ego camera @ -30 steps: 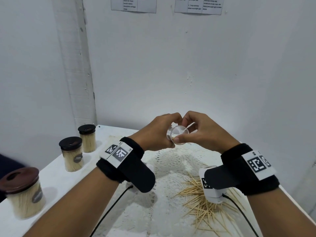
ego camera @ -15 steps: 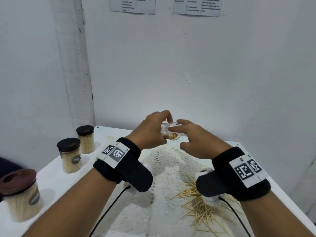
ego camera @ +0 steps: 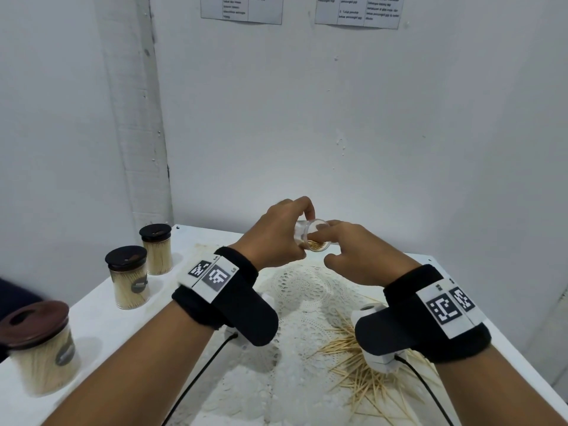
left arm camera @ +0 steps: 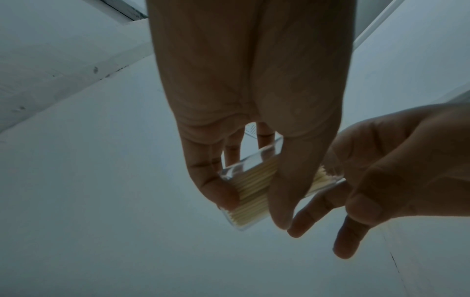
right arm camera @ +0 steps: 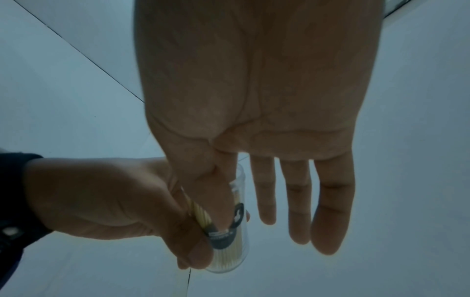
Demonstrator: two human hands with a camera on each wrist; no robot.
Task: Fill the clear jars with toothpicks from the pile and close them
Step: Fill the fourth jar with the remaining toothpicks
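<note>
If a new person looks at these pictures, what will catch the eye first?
First, the two hands raised in the middle: the left hand grips a tilted clear jar partly filled with toothpicks, and the right hand reaches a finger to its mouth. Below lies the loose toothpick pile; three lidded jars stand at the left.

We see our right hand (right arm camera: 257,96) from below, palm filling the upper frame, three fingers (right arm camera: 328,211) hanging straight and relaxed. Its thumb and forefinger reach into the mouth of a small clear plastic jar (right arm camera: 239,247) packed with pale wooden toothpicks (right arm camera: 203,216) and bearing a dark label (right arm camera: 226,233). Our left hand (right arm camera: 101,199), with a black wristband (right arm camera: 12,193), grips the jar from the left.
</note>
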